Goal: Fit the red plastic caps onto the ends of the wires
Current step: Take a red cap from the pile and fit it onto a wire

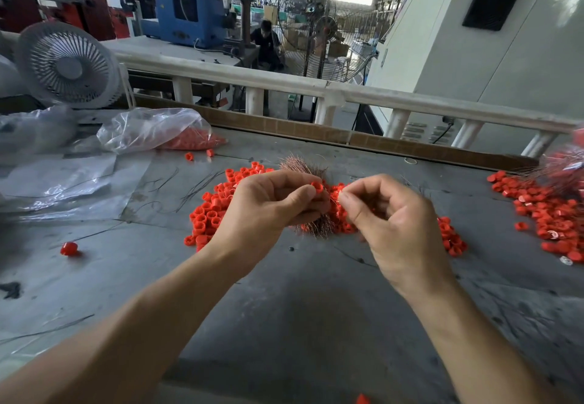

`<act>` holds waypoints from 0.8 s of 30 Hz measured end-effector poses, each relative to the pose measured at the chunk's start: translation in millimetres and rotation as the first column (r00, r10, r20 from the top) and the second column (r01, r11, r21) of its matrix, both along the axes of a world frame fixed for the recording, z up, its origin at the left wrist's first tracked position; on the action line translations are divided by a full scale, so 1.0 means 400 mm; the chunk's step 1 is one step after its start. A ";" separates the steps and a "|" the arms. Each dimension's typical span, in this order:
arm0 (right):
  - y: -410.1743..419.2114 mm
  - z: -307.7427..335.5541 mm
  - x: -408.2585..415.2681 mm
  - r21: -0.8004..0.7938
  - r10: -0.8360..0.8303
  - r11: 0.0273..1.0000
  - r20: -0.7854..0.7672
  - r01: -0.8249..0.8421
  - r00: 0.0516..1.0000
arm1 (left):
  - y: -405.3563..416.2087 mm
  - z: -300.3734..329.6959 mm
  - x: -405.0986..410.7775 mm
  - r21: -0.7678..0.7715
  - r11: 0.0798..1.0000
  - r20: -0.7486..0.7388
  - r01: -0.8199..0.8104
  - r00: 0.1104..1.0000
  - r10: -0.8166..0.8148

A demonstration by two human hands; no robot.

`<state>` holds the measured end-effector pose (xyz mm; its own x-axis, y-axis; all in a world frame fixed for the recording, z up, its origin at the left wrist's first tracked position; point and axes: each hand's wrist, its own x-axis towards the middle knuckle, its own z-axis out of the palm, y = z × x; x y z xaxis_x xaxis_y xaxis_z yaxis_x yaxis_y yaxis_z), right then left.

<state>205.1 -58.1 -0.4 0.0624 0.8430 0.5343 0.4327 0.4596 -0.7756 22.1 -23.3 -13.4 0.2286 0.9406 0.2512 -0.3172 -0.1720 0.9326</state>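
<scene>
My left hand (271, 204) pinches one red cap (317, 186) between thumb and forefinger, its open end facing right. Close beside it, my right hand (388, 214) has its fingers curled, thumb and forefinger pinched on a thin wire that is barely visible near the cap. Both hands hover above a heap of loose red caps (215, 210) on the grey table (300, 302). A bundle of thin copper-coloured wires (303, 165) lies in the heap behind and under my hands, partly hidden by them.
A second pile of red caps with wires (550, 210) lies at the right edge. At the back left sits a clear plastic bag of caps (164, 135), and a white fan (64, 65) stands behind it. A stray cap (69, 248) lies left. A white rail borders the far side.
</scene>
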 end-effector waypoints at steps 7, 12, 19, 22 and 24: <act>0.001 -0.004 -0.008 0.117 -0.032 0.993 0.093 0.020 0.995 | -0.014 -0.001 0.012 0.123 0.992 -0.155 0.025 0.988 -0.006; 0.003 -0.007 -0.008 0.145 -0.019 0.989 0.166 -0.005 0.986 | -0.018 -0.002 0.008 0.205 0.979 -0.233 0.022 0.972 0.027; 0.006 -0.006 -0.006 0.153 -0.028 0.988 0.175 0.001 0.984 | -0.017 -0.005 0.004 0.241 0.971 -0.292 0.002 0.954 0.070; 0.006 -0.007 -0.010 0.169 -0.050 0.985 0.179 0.019 0.983 | -0.016 -0.008 0.005 0.264 0.965 -0.310 -0.010 0.946 0.095; 0.006 -0.008 -0.015 0.194 -0.078 0.980 0.202 0.037 0.976 | -0.015 -0.009 0.006 0.276 0.961 -0.321 -0.022 0.940 0.114</act>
